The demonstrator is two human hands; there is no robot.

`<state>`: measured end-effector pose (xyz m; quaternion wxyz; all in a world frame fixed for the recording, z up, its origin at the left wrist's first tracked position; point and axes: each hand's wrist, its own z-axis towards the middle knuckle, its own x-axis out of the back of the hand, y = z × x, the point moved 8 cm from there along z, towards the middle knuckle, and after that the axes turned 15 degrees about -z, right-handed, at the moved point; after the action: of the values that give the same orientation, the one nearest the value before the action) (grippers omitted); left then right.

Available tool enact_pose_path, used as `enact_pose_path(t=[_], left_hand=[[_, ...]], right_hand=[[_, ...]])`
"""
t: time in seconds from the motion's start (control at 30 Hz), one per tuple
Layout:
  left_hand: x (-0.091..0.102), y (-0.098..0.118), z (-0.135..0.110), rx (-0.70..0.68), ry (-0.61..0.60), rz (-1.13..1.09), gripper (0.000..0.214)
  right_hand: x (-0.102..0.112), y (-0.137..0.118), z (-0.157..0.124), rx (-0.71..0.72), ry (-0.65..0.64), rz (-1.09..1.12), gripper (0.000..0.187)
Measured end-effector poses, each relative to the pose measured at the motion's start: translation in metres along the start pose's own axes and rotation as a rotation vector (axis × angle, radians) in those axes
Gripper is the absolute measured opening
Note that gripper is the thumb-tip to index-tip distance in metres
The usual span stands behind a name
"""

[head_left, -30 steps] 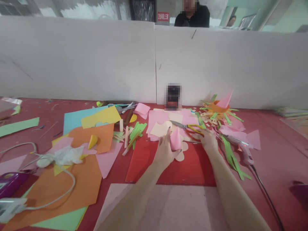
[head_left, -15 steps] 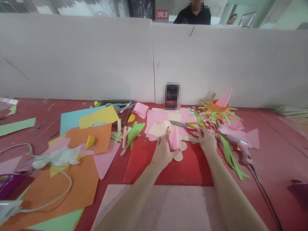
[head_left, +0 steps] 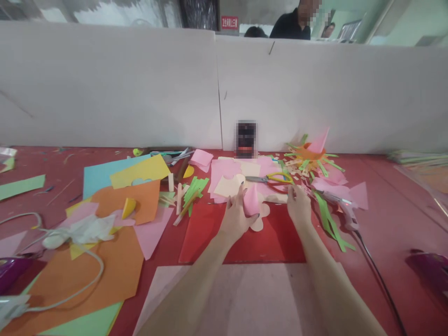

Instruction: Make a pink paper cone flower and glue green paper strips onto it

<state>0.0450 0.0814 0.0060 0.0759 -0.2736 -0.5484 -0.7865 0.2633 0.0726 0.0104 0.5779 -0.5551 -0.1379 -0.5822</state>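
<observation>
My left hand [head_left: 235, 215] is closed around a small pink paper cone [head_left: 251, 200] and holds it upright over a cream flower-shaped cutout [head_left: 259, 223] on a red sheet [head_left: 217, 238]. My right hand [head_left: 299, 205] hovers just right of the cone, fingers loosely stretched with nothing in them. Yellow-handled scissors [head_left: 276, 178] lie on pink and cream paper just beyond its fingertips, apart from the hand.
A glue gun [head_left: 345, 211] with a black cable lies to the right beside green paper strips [head_left: 327, 219]. Coloured sheets, a white cable [head_left: 87, 284] and crumpled tissue cover the left side. A white partition [head_left: 140, 88] closes the back, with a person [head_left: 292, 25] behind it.
My right hand has drawn back from the scissors' handles toward me, leaving the scissors on the paper. My left hand keeps hold of the pink cone. The view has shifted slightly.
</observation>
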Motion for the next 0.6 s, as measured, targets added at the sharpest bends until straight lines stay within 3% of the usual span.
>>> enact_pose_path(t=[0.1, 0.23, 0.37, 0.5, 0.6], left_hand=[[0.001, 0.001, -0.001, 0.027, -0.002, -0.021, 0.089], [0.001, 0.002, -0.001, 0.064, -0.010, -0.042, 0.092], [-0.001, 0.002, 0.000, 0.040, -0.024, -0.033, 0.093], [-0.002, 0.000, 0.001, 0.026, -0.029, -0.016, 0.094], [-0.002, -0.001, 0.001, 0.021, -0.032, -0.013, 0.094]], right_hand=[[0.000, 0.011, -0.003, -0.103, -0.048, 0.113, 0.033], [-0.015, 0.024, -0.004, -0.257, -0.191, 0.204, 0.021], [-0.028, 0.027, 0.003, -0.280, -0.238, 0.247, 0.017], [-0.032, 0.031, 0.005, -0.279, -0.205, 0.296, 0.019], [-0.024, 0.031, -0.002, -0.250, -0.107, 0.313, 0.023]])
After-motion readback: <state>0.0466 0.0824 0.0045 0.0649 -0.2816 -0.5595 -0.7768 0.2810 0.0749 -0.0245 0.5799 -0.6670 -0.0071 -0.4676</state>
